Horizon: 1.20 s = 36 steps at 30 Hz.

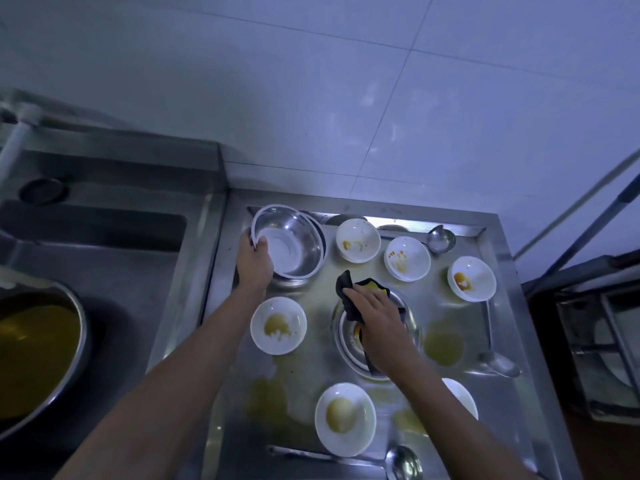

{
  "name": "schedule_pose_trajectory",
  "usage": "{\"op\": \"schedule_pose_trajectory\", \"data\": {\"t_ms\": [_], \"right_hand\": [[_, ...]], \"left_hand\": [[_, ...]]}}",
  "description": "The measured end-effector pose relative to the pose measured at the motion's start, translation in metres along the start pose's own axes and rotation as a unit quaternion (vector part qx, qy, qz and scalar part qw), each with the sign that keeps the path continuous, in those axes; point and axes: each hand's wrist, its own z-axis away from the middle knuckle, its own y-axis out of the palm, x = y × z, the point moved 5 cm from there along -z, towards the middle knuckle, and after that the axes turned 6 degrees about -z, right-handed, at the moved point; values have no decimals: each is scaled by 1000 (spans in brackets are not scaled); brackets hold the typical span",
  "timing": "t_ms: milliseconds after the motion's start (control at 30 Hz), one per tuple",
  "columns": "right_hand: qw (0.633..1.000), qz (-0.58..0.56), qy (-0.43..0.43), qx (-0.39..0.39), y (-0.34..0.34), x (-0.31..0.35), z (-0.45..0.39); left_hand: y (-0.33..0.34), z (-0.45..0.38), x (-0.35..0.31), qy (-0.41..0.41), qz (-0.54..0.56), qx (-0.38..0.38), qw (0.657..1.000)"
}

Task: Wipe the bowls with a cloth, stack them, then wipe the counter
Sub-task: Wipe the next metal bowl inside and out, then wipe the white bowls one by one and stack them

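Observation:
My left hand (254, 258) grips the near rim of a steel bowl (294, 237), thumb inside, tilting it up at the back left of the steel counter (311, 368); it seems to rest on another steel bowl. My right hand (375, 315) holds a dark, yellow-stained cloth (362, 289) and presses it into a second steel bowl (349, 344) at the counter's middle. Several white bowls smeared with yellow sauce stand around: at the back (358, 240), (407, 258), at the right (471, 278), at the left (278, 325) and in front (345, 419). Another white bowl (462, 398) is half hidden by my right arm.
Yellow spills (443, 344) stain the counter. Ladles lie at the back (440, 239), the right (498, 363) and the front edge (403, 462). A sink (104, 244) adjoins on the left, with a large basin of yellow liquid (34, 348). A tiled wall rises behind.

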Motion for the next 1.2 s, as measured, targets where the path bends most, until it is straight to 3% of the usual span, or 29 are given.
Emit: {"op": "schedule_pose_trajectory", "data": {"t_ms": [333,667,767,900,1067,1200], "right_hand": [[1000,-12,2,-22,7,3,-3],[998,-1,53,-25,17,0,4],[999,-11,43,-16,19,0,8],[999,-20,48,-6,22,1,15],[998,-18,56,7,25,1,20],[999,-22,47,12,22,8,24]], "left_hand": [[12,-9,25,-52,-56,22,997],[16,-16,47,-131,-20,-8,991],[11,-18,41,-95,-45,-35,994],[8,-15,35,-35,-149,-1,988],[9,-9,39,-44,-135,40,989],[2,-1,34,41,-166,49,984]]}}
